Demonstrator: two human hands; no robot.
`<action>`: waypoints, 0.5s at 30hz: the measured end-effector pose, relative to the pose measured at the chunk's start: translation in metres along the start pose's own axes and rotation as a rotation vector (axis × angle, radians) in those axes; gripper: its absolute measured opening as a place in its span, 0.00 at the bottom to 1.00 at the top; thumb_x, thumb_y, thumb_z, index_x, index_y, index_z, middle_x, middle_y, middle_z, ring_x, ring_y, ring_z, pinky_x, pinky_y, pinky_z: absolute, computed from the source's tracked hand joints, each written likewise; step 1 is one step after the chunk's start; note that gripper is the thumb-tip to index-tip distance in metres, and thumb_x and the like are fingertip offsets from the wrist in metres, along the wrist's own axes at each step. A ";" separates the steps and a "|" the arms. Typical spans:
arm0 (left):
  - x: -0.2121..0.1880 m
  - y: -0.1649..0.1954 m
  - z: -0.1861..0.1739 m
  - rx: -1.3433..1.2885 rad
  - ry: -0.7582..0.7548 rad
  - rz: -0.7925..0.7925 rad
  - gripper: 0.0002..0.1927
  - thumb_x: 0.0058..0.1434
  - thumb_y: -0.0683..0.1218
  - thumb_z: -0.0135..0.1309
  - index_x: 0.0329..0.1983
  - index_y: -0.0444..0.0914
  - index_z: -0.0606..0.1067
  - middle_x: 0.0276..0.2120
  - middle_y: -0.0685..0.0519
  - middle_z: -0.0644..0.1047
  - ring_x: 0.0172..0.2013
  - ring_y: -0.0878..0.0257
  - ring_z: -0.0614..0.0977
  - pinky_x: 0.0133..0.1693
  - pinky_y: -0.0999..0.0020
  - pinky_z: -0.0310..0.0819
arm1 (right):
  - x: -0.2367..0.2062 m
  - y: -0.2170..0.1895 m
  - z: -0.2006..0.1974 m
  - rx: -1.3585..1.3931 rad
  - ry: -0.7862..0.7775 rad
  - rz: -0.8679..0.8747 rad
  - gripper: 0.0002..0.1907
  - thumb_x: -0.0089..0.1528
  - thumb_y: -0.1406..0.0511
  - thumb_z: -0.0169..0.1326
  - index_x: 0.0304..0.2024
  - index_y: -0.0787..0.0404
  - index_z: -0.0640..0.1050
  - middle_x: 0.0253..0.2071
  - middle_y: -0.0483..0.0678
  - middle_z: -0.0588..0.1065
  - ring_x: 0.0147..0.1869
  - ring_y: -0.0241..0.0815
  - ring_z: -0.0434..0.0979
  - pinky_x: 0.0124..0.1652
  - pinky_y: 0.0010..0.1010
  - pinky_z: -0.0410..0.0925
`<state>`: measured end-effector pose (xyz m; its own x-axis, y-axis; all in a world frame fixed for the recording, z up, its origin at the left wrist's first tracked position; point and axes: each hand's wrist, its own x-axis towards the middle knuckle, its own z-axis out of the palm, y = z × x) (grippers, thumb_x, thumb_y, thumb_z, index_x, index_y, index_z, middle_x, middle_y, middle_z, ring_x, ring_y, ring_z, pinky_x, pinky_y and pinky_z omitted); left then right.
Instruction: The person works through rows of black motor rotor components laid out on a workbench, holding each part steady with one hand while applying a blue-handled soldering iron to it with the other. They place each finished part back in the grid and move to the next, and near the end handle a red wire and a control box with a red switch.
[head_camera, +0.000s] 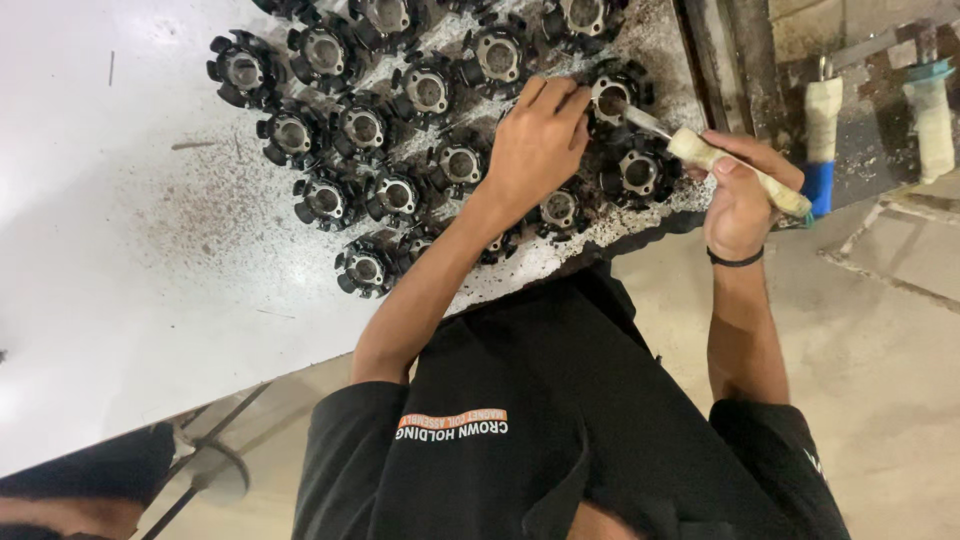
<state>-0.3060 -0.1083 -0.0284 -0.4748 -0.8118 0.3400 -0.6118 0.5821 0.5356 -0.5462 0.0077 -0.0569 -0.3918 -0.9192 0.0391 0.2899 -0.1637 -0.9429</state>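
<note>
Many black round toothed metal cores with shiny centre holes lie packed on a white table (120, 250). My left hand (537, 145) rests on one core (618, 95) near the table's right edge, fingers gripping its rim. My right hand (740, 195) holds a tool with a pale wrapped handle (735, 170); its thin metal tip pokes into that core's centre hole. A black band circles my right wrist. Another core (638, 172) lies just below the tool.
Several more cores (362, 128) spread to the left and back. Dark grit is scattered on the table around them. Two tools with wrapped handles (822, 130) stand at the right, past the table edge. Beige floor lies below, and a stool stands by the table's front corner (215, 470).
</note>
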 end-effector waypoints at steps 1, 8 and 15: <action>-0.004 -0.005 0.004 -0.021 -0.002 -0.009 0.13 0.59 0.38 0.60 0.49 0.36 0.78 0.46 0.51 0.73 0.46 0.52 0.79 0.43 0.59 0.81 | 0.000 0.001 0.001 -0.018 -0.006 0.008 0.15 0.64 0.69 0.55 0.49 0.77 0.79 0.46 0.61 0.79 0.41 0.50 0.81 0.43 0.33 0.75; -0.012 -0.003 0.003 -0.035 0.063 -0.081 0.09 0.59 0.37 0.58 0.42 0.39 0.82 0.37 0.54 0.76 0.36 0.57 0.82 0.31 0.60 0.78 | 0.001 0.006 0.003 -0.026 -0.022 0.050 0.16 0.64 0.69 0.54 0.49 0.79 0.79 0.46 0.63 0.79 0.40 0.50 0.81 0.42 0.31 0.74; 0.004 -0.009 0.006 -0.072 -0.063 -0.033 0.06 0.56 0.38 0.59 0.37 0.38 0.81 0.36 0.51 0.76 0.37 0.54 0.83 0.38 0.59 0.82 | 0.008 0.006 -0.001 0.015 -0.023 0.110 0.13 0.64 0.70 0.54 0.47 0.76 0.78 0.48 0.63 0.79 0.42 0.52 0.82 0.42 0.34 0.75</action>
<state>-0.3063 -0.1159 -0.0364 -0.4952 -0.8249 0.2727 -0.5823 0.5481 0.6005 -0.5482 0.0001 -0.0628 -0.3372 -0.9397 -0.0564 0.3432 -0.0669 -0.9369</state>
